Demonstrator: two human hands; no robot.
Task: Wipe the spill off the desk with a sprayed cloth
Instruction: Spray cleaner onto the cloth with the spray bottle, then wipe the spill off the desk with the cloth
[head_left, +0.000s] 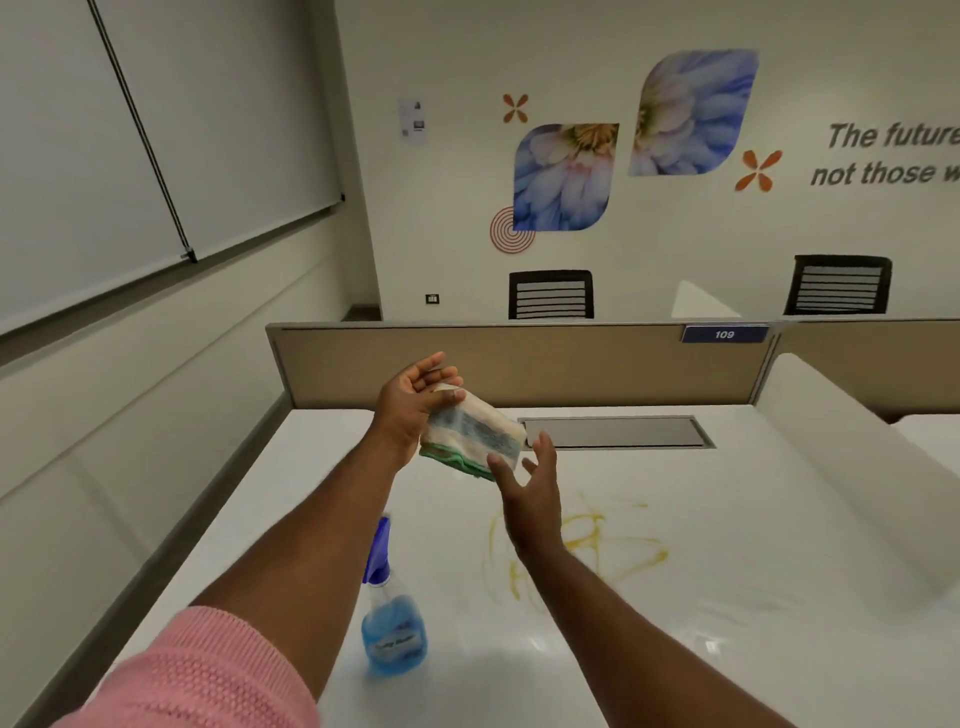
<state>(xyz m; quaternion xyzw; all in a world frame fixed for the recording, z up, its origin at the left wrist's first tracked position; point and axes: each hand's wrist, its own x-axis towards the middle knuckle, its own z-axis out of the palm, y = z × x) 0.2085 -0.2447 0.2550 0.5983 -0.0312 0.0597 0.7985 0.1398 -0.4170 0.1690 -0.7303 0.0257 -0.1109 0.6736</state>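
Note:
A folded cloth (470, 434), cream with blue stripes and a green edge, is held above the white desk (727, 597). My left hand (410, 402) grips its upper left end with thumb and fingers. My right hand (532, 493) is just below its right end, fingers spread, thumb touching the cloth's edge. A yellow smeared spill (592, 540) lies on the desk under and right of my right hand. A spray bottle (390, 618) with blue liquid and a blue nozzle stands on the desk between my forearms.
A tan partition (519, 364) with a "109" tag closes the desk's far side. A grey cable hatch (618, 432) sits near it. A white divider (857, 467) borders the right side. Two black chairs (550, 293) stand beyond the partition.

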